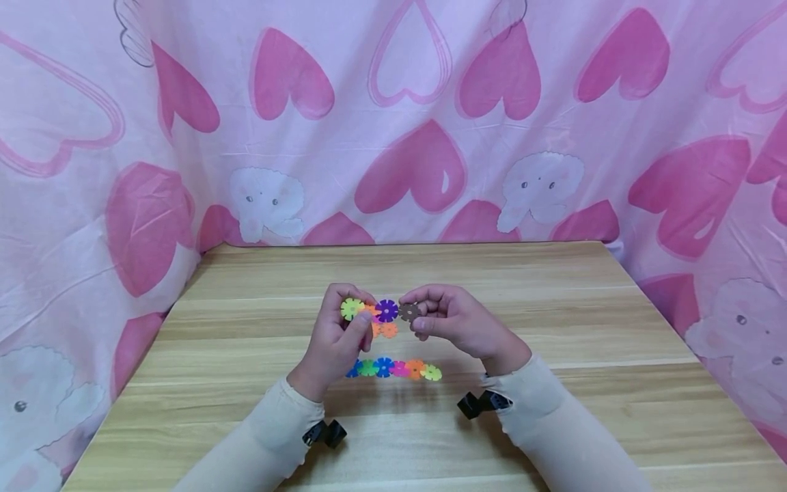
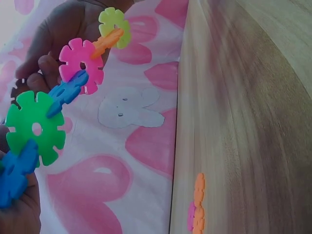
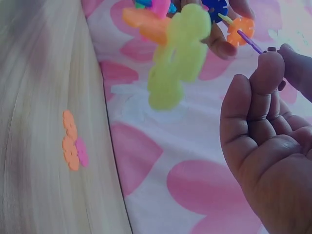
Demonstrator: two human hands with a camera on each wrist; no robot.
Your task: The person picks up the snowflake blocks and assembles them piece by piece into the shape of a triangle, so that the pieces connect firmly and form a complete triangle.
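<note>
My left hand (image 1: 335, 328) grips a chain of notched plastic snowflake discs; a yellow-green disc (image 1: 352, 309) and a purple disc (image 1: 387, 311) show beside its fingers. Between thumb and fingertips, my right hand (image 1: 451, 318) pinches a brown snowflake disc (image 1: 409, 312), its edge right at the purple one. Nearer my body, a row of joined discs stretches sideways in the head view, with a pink disc (image 1: 399, 369) in it. The left wrist view shows this row raised above the table, with a green disc (image 2: 36, 129) near the left fingers. The left fingers partly hide the gripped chain.
Loose orange discs (image 3: 69, 139) and a pink disc (image 3: 81, 152) lie on the wooden table (image 1: 553, 307) beyond the hands. A pink heart-patterned cloth (image 1: 393, 225) hangs along the back and both sides. Black wrist cameras (image 1: 482, 403) sit on the sleeves.
</note>
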